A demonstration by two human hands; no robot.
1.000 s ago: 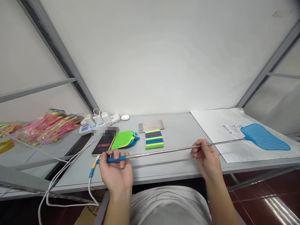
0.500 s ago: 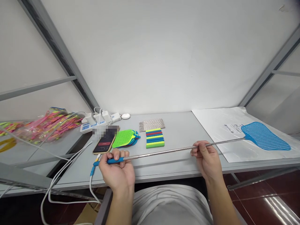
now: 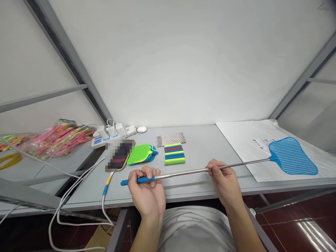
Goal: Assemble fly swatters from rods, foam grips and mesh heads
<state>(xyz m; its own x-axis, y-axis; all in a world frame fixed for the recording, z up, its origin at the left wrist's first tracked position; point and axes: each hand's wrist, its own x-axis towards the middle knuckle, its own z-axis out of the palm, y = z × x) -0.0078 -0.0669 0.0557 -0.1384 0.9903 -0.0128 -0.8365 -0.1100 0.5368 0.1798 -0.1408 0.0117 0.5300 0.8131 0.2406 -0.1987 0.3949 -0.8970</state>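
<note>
A fly swatter with a blue mesh head and an extended metal telescopic rod spans the front of the table. My left hand is closed around its blue handle, palm up, with the handle's end poking out to the left. The fingers of my right hand pinch the rod about midway along. Beyond the rod lie a row of coloured handle tubes, a row of bare metal rods and a stack of swatter heads, green on top.
A phone with a cable lies left of the stack, before a power strip with plugged-in chargers. White packaging covers the table's right side. Bagged pink and yellow items rest at far left; white cables hang over the edge.
My left hand has moved right with the handle, and my right hand has shifted slightly left. The swatter's span looks shorter, its blue head a little lower and farther left.
</note>
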